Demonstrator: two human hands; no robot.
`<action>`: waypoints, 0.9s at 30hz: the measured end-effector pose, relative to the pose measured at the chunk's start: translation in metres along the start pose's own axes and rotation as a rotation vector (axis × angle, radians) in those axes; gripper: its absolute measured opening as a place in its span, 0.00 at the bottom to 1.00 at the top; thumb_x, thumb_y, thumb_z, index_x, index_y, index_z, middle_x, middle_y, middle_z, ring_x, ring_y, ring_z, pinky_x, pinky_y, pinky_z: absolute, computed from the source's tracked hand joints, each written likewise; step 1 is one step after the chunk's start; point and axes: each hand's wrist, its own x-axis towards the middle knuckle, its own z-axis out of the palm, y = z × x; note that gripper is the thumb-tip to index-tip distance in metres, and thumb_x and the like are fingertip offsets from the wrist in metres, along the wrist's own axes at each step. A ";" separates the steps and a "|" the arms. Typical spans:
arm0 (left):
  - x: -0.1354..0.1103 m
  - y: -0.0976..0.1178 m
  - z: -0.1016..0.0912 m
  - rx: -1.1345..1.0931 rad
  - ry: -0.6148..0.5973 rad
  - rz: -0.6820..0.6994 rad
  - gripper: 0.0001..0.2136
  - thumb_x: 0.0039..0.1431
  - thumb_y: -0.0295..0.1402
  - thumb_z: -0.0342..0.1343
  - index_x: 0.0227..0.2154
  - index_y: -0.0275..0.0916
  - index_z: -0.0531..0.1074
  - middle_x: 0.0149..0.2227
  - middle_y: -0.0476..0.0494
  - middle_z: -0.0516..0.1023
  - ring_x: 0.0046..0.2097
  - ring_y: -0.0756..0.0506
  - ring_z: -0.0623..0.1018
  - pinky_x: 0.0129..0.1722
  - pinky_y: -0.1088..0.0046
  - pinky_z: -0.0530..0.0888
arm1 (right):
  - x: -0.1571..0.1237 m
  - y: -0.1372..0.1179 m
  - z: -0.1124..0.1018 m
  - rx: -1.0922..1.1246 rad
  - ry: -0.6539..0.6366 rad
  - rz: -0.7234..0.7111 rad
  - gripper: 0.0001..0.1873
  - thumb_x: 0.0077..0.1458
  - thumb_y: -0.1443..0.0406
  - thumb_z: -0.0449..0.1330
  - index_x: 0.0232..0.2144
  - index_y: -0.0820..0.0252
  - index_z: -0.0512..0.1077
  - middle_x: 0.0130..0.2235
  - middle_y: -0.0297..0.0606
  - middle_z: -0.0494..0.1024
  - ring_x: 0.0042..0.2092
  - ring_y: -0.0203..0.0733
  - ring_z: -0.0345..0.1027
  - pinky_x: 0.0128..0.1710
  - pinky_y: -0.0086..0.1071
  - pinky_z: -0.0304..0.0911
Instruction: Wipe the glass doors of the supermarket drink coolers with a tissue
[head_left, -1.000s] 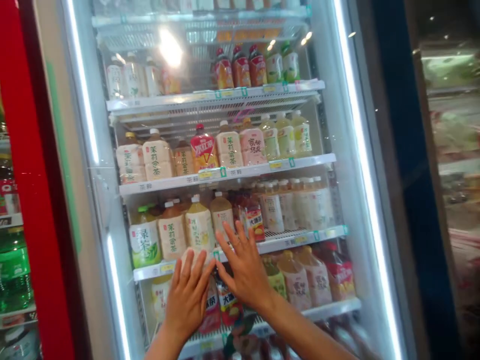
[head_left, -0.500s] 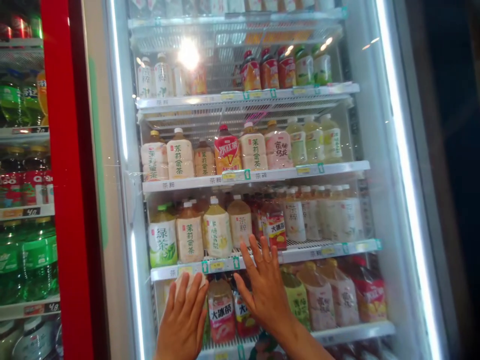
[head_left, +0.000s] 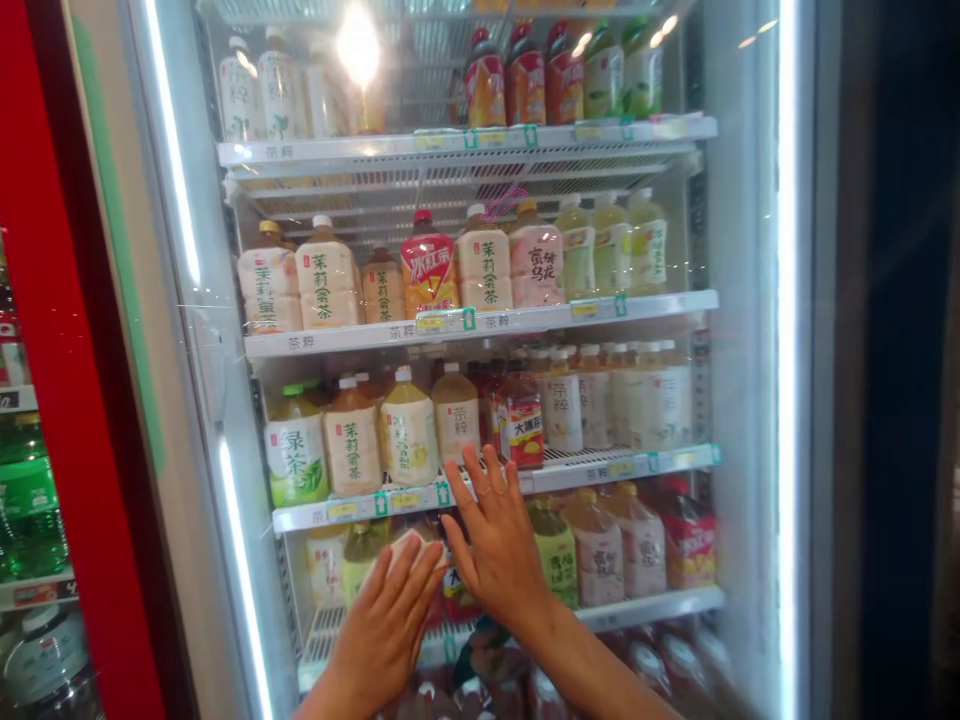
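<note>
My left hand (head_left: 397,610) lies with fingers stretched over a folded white cloth (head_left: 415,540), pressing it flat to the glass door (head_left: 750,400) of a drinks cooler. Only the cloth's upper edge shows above the fingertips. Just to the right, my right hand (head_left: 495,535) rests spread against the same glass, with nothing in it. Behind the glass, the right fingertips overlap the front edge of a shelf (head_left: 559,475). Above them stand a beige tea bottle (head_left: 456,410) and a red-labelled bottle (head_left: 520,420). My left hand hides part of the lower-shelf bottles.
Several shelves of bottled drinks fill the lit cooler, among them a green tea bottle (head_left: 296,450) at the left. A bright lamp reflection (head_left: 358,45) shows on the glass. At far left is a red cooler frame (head_left: 45,330) with green bottles (head_left: 31,500) beyond it.
My left hand has slid right across the glass with the cloth, closer to my right hand, which stays at about the same spot. The view has shifted slightly right and down.
</note>
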 end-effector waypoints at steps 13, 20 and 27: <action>0.143 0.044 0.014 0.046 0.017 0.194 0.30 0.68 0.39 0.48 0.68 0.28 0.58 0.75 0.35 0.46 0.76 0.34 0.44 0.75 0.53 0.44 | -0.028 0.120 -0.041 -0.093 0.081 0.105 0.39 0.70 0.65 0.51 0.75 0.53 0.37 0.76 0.39 0.39 0.76 0.52 0.31 0.73 0.60 0.41; 0.158 -0.015 -0.005 0.008 0.000 0.230 0.30 0.70 0.40 0.45 0.71 0.34 0.53 0.75 0.43 0.50 0.76 0.39 0.42 0.75 0.56 0.42 | -0.049 0.136 -0.030 -0.124 0.119 0.006 0.37 0.70 0.66 0.49 0.75 0.58 0.39 0.76 0.37 0.38 0.76 0.49 0.31 0.75 0.53 0.32; 0.109 0.003 -0.001 -0.016 0.018 0.007 0.33 0.68 0.35 0.49 0.72 0.30 0.48 0.75 0.40 0.41 0.76 0.35 0.41 0.75 0.51 0.40 | -0.048 0.134 -0.029 -0.105 0.151 0.026 0.37 0.70 0.64 0.49 0.74 0.56 0.40 0.76 0.34 0.38 0.76 0.48 0.32 0.75 0.53 0.32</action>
